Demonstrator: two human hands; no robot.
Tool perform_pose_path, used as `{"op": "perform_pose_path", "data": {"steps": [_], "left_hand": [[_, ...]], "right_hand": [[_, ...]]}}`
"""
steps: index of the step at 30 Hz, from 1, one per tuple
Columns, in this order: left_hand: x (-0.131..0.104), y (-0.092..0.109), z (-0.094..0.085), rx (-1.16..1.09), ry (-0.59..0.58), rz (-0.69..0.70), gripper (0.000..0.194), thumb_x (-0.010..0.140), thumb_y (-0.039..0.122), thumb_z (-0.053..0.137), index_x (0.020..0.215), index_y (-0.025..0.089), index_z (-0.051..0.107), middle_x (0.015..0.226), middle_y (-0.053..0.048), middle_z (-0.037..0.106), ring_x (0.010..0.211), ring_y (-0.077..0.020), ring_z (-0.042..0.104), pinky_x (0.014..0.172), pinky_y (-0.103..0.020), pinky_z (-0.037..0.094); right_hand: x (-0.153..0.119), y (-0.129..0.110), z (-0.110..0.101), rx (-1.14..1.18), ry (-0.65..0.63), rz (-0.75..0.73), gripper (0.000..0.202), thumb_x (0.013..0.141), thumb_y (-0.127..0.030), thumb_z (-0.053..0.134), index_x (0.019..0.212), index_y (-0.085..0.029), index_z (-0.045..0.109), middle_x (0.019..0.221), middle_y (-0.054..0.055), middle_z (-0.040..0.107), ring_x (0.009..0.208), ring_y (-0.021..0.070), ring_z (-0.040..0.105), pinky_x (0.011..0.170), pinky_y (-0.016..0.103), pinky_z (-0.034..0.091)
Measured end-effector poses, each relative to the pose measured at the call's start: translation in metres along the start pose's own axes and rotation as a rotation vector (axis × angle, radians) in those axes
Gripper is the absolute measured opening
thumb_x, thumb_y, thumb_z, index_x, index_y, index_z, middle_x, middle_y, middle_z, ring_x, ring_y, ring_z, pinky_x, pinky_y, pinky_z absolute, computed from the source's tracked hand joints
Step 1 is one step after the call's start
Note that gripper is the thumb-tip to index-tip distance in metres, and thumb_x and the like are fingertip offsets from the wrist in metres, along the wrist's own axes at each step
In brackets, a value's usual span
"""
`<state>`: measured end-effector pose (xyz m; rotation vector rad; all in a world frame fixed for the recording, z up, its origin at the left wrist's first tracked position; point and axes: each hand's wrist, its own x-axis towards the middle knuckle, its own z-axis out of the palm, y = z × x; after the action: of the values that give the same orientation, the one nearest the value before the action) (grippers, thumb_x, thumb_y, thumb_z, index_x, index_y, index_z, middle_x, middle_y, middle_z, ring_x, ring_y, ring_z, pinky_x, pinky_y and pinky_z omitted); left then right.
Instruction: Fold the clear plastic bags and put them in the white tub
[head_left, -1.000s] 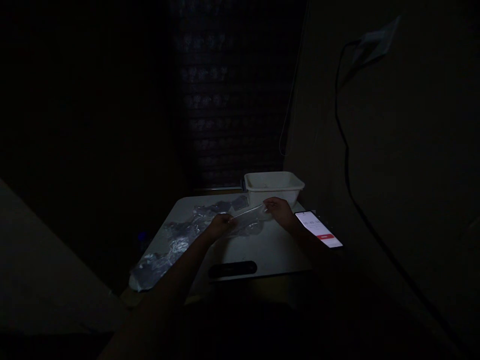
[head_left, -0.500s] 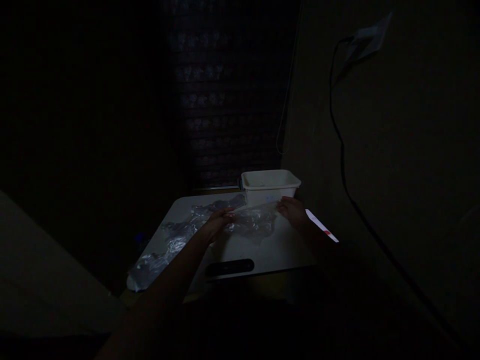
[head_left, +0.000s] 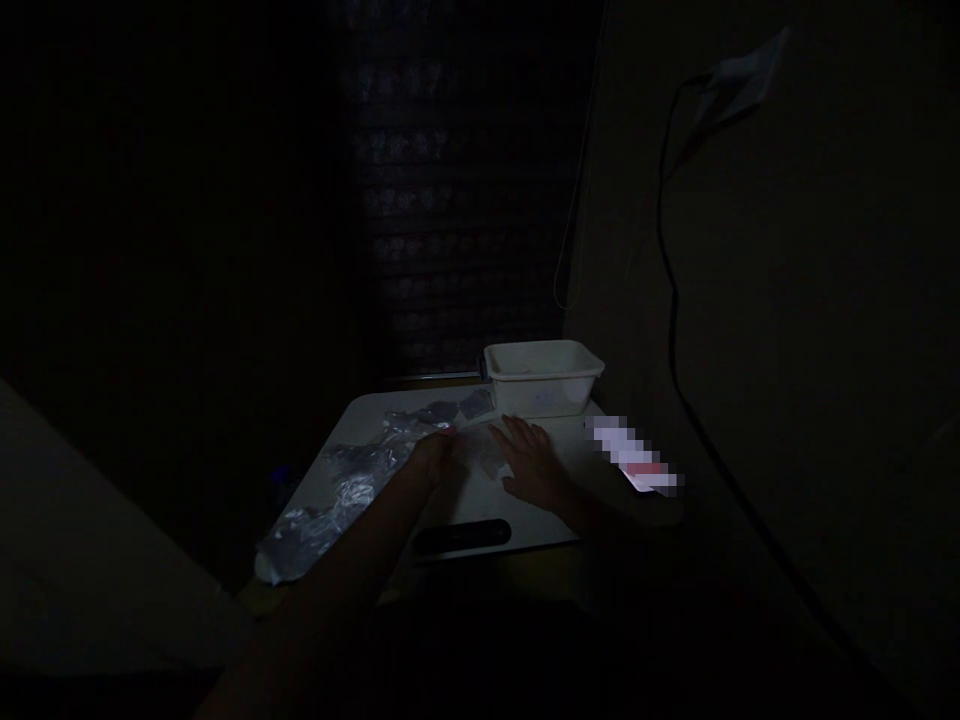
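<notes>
A clear plastic bag (head_left: 480, 447) lies on the white tabletop (head_left: 472, 500) between my hands, faint in the dim light. My left hand (head_left: 433, 457) has its fingers closed on the bag's left edge. Spread flat over the bag's right part is my right hand (head_left: 531, 462), its fingers apart and its palm down. More crumpled clear plastic bags (head_left: 352, 490) run along the left side of the table, partly behind my left forearm.
A white plastic bin (head_left: 544, 392) stands at the table's back right. A lit phone-like screen (head_left: 634, 460), pixelated, lies at the right edge. A dark slot (head_left: 461, 536) marks the front edge. A black cable (head_left: 671, 300) hangs from a wall outlet (head_left: 742, 80).
The bag has come down from between my raised hands onto the table. My right hand has let go of its corner, moved left and down, and opened flat on it.
</notes>
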<state>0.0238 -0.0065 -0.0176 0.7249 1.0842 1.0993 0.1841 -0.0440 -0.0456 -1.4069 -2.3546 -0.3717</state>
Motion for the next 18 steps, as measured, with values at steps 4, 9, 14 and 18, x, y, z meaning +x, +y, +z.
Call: {"op": "perform_pose_path", "data": {"steps": [4,9,14,18], "left_hand": [[-0.004,0.005,0.004,-0.109,0.018,0.006,0.023,0.061,-0.005,0.034,0.073,0.011,0.047,0.053,0.0,0.051,0.04,-0.0047,0.048,0.033,-0.01,0.034],[-0.008,0.011,-0.001,-0.12,-0.089,0.076,0.029,0.056,-0.001,0.033,0.077,0.009,0.051,0.064,-0.004,0.055,0.051,-0.0083,0.054,0.042,-0.015,0.041],[0.0,0.002,-0.003,0.174,-0.084,0.293,0.038,0.052,-0.003,0.044,0.085,0.014,0.054,0.078,-0.002,0.057,0.065,-0.0086,0.054,0.056,-0.017,0.043],[0.007,-0.002,-0.001,0.385,-0.051,0.492,0.02,0.055,0.008,0.054,0.074,0.014,0.056,0.081,-0.002,0.058,0.076,-0.0128,0.054,0.065,-0.023,0.043]], "right_hand": [[0.012,-0.01,-0.002,-0.006,0.084,0.051,0.049,0.066,-0.018,0.048,0.115,-0.018,0.041,0.117,0.011,0.043,0.109,0.0232,0.032,0.09,0.04,0.019],[0.021,0.006,-0.007,0.099,0.013,0.048,0.023,0.072,-0.016,0.041,0.084,-0.02,0.06,0.09,0.006,0.059,0.091,0.0194,0.046,0.08,0.036,0.031],[0.024,0.03,-0.008,0.476,0.087,0.23,0.033,0.069,-0.012,0.039,0.099,-0.012,0.054,0.088,0.008,0.061,0.081,0.0152,0.054,0.074,0.03,0.039],[0.029,0.041,-0.016,0.836,0.148,0.308,0.035,0.067,-0.014,0.042,0.1,-0.01,0.052,0.07,0.005,0.062,0.061,0.012,0.056,0.06,0.026,0.045]]}}
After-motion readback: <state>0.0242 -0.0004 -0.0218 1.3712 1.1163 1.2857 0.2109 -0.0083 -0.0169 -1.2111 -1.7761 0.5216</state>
